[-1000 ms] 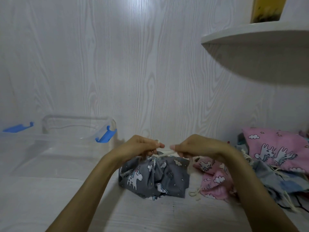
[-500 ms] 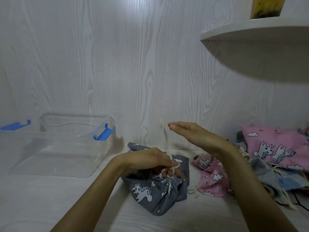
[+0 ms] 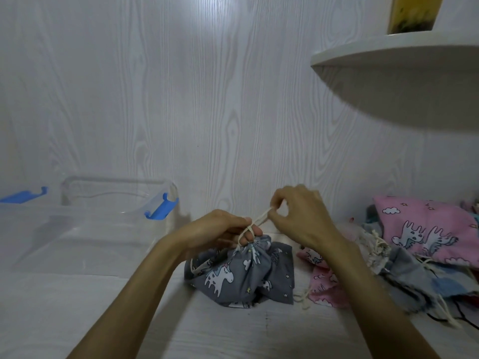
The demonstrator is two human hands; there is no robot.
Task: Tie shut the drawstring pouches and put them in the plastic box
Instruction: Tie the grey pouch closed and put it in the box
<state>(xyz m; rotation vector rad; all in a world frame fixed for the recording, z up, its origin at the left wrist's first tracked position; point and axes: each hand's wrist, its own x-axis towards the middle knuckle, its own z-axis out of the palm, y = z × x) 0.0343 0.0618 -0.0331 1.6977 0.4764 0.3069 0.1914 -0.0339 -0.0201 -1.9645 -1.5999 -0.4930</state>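
No legible text, seemingly, anywhere

1. You are in what looks like a home, at a small craft or sorting corner rather than a workshop or shop.
2. The wall in front of you is pale, white-washed wood-grain panelling, the same finish as the tabletop you work on.
3. A rounded white corner shelf juts out at the upper right, with a yellow object standing on it; what it is cannot be told.
4. Household things lie about: a clear plastic box with blue clip latches at your left, and a heap of unicorn-print cloth pouches at your right.
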